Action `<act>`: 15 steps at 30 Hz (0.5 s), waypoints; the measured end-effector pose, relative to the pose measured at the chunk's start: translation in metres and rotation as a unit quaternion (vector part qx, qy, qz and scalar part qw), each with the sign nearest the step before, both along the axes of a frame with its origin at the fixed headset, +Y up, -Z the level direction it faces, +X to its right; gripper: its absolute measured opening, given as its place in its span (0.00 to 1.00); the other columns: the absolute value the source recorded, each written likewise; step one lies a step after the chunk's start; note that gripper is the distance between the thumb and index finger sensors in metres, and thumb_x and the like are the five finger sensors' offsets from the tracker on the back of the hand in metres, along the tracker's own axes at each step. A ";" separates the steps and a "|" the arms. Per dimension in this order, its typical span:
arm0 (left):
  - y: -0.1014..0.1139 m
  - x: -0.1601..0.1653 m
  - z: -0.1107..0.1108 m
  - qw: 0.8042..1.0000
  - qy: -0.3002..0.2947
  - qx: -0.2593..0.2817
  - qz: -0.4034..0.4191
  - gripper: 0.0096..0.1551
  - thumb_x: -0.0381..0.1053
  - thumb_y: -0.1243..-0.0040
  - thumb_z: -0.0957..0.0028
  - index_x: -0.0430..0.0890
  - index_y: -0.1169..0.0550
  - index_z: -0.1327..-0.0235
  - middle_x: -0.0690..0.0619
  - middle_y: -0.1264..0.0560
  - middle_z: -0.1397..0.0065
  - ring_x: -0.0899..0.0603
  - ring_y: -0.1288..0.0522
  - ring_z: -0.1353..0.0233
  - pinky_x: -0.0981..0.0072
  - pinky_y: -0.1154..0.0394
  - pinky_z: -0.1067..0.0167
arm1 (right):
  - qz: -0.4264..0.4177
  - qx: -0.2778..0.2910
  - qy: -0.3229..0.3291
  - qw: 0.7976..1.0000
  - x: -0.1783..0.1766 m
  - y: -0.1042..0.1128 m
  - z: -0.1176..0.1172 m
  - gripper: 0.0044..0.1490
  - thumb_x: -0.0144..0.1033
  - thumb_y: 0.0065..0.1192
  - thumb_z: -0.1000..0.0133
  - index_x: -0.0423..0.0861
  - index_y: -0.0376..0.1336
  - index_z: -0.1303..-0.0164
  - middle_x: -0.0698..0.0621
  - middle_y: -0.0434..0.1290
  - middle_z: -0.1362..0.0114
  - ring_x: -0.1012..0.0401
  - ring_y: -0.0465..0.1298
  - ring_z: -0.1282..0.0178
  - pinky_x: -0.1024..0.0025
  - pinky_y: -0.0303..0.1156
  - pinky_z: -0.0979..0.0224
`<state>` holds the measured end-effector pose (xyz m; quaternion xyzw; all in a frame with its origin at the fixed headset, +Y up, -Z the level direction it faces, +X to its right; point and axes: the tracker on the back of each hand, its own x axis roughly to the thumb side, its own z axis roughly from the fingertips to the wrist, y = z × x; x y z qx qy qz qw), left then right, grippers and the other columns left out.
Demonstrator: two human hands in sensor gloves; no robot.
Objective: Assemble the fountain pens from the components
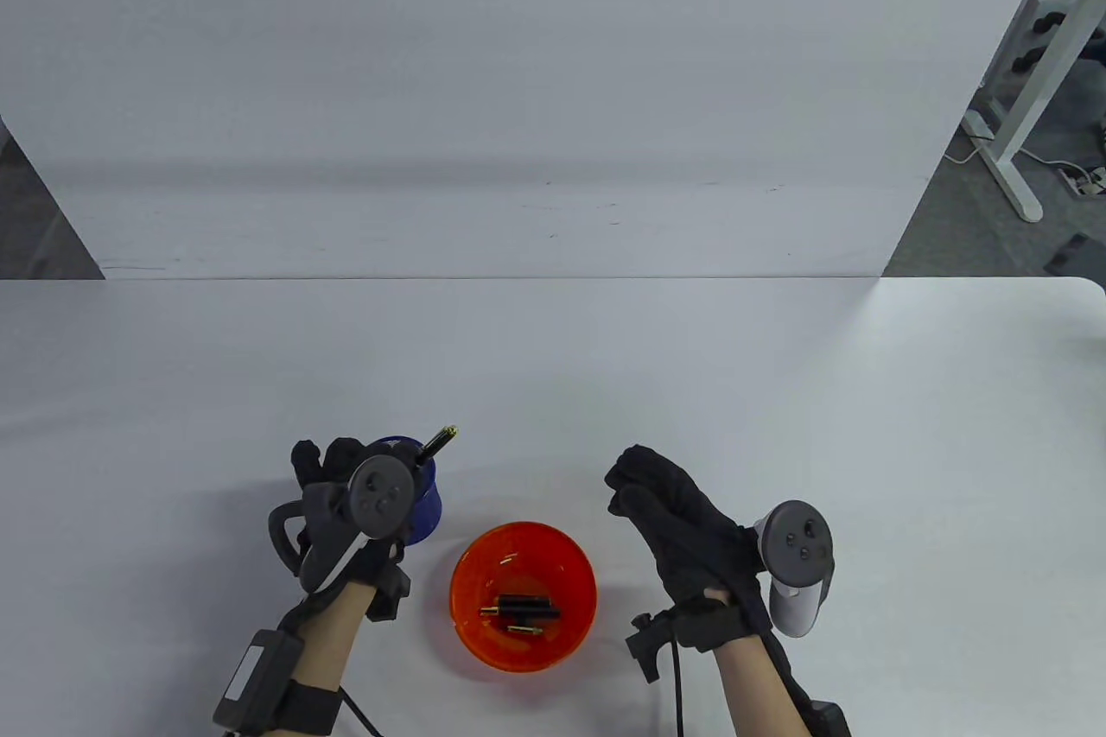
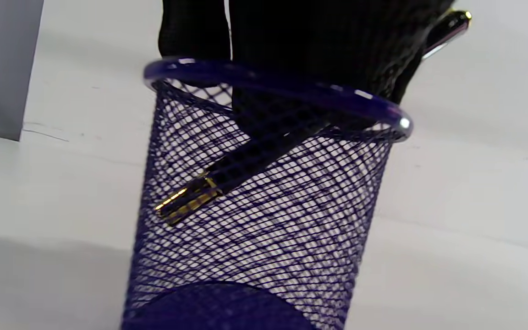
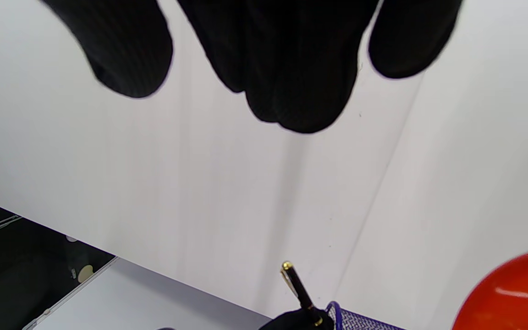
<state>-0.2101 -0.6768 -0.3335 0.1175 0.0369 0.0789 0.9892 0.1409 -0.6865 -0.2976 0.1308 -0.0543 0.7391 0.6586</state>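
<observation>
Lowering a black, gold-trimmed fountain pen (image 1: 438,443) into a blue mesh pen cup (image 2: 264,215): left hand (image 1: 346,504) grips it slantwise over the rim, presumably to store a finished unit. Right hand (image 1: 683,530) hovers apart, fingers loosely curled, holding nothing. Orange bowl (image 1: 484,642) sits between both hands, keeping remaining black-and-gold components (image 1: 521,611) within reach. Counter (image 1: 778,391): white, matte. Backdrop: white panel (image 1: 518,80); grey floor and desk legs (image 1: 1011,167) at right.

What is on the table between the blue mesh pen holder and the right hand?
In the table view, the orange bowl with a few black-and-gold pen parts lies between the blue mesh pen holder and the right hand, slightly nearer the person.
</observation>
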 end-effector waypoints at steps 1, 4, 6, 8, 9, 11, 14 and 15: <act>0.001 0.000 0.001 1.000 0.000 0.004 -0.003 0.18 0.45 0.26 0.47 0.42 0.09 0.47 0.47 0.09 0.46 0.36 0.29 0.27 0.25 0.63 0.26 | 0.000 0.001 0.001 1.000 0.000 0.000 0.000 0.41 0.53 0.64 0.38 0.38 0.62 0.23 0.35 0.74 0.25 0.43 0.79 0.38 0.34 0.65 0.29; 0.006 -0.002 0.007 1.000 0.003 0.012 -0.003 0.20 0.47 0.27 0.48 0.44 0.11 0.44 0.47 0.11 0.42 0.33 0.29 0.26 0.24 0.63 0.27 | 0.004 0.001 0.002 1.000 0.001 0.000 0.000 0.41 0.52 0.65 0.38 0.38 0.62 0.23 0.35 0.75 0.26 0.43 0.79 0.38 0.33 0.65 0.29; 0.013 -0.003 0.018 0.999 0.001 0.036 0.000 0.22 0.48 0.28 0.48 0.46 0.13 0.41 0.45 0.14 0.39 0.31 0.28 0.28 0.23 0.61 0.27 | 0.013 0.001 -0.006 1.000 0.002 0.001 0.000 0.41 0.52 0.65 0.39 0.38 0.63 0.23 0.35 0.75 0.26 0.43 0.79 0.39 0.33 0.65 0.30; 0.020 0.004 0.039 0.996 -0.041 0.081 0.012 0.23 0.49 0.29 0.47 0.47 0.15 0.40 0.44 0.16 0.37 0.30 0.26 0.32 0.22 0.55 0.28 | 0.022 0.000 -0.017 1.000 0.004 0.000 -0.001 0.40 0.52 0.66 0.39 0.38 0.63 0.24 0.35 0.75 0.26 0.43 0.79 0.39 0.33 0.65 0.30; 0.021 0.009 0.047 0.994 -0.064 0.092 0.014 0.23 0.50 0.29 0.48 0.47 0.15 0.40 0.44 0.16 0.38 0.30 0.25 0.33 0.22 0.51 0.28 | 0.025 0.000 -0.018 1.000 0.005 0.000 -0.001 0.40 0.52 0.66 0.39 0.38 0.63 0.24 0.35 0.75 0.26 0.43 0.79 0.39 0.33 0.65 0.30; 0.018 0.029 0.066 0.985 -0.148 0.089 0.013 0.23 0.51 0.28 0.48 0.48 0.15 0.41 0.44 0.17 0.37 0.32 0.23 0.35 0.24 0.43 0.30 | 0.027 -0.004 -0.022 0.999 0.007 -0.003 -0.002 0.40 0.51 0.66 0.39 0.38 0.63 0.24 0.35 0.75 0.27 0.43 0.79 0.39 0.33 0.65 0.30; 0.001 0.064 0.072 0.963 -0.271 -0.015 -0.006 0.22 0.53 0.28 0.49 0.48 0.14 0.43 0.43 0.18 0.37 0.33 0.23 0.37 0.30 0.34 0.34 | 0.026 -0.009 -0.027 0.999 0.009 -0.006 -0.004 0.40 0.51 0.66 0.39 0.37 0.63 0.24 0.34 0.75 0.27 0.42 0.79 0.40 0.33 0.65 0.31; -0.004 0.071 0.072 0.958 -0.282 -0.047 -0.013 0.22 0.54 0.28 0.49 0.48 0.14 0.44 0.43 0.19 0.35 0.33 0.24 0.36 0.30 0.35 0.33 | 0.027 -0.009 -0.028 0.999 0.009 -0.007 -0.004 0.40 0.51 0.65 0.38 0.37 0.64 0.25 0.34 0.76 0.27 0.42 0.79 0.40 0.32 0.65 0.31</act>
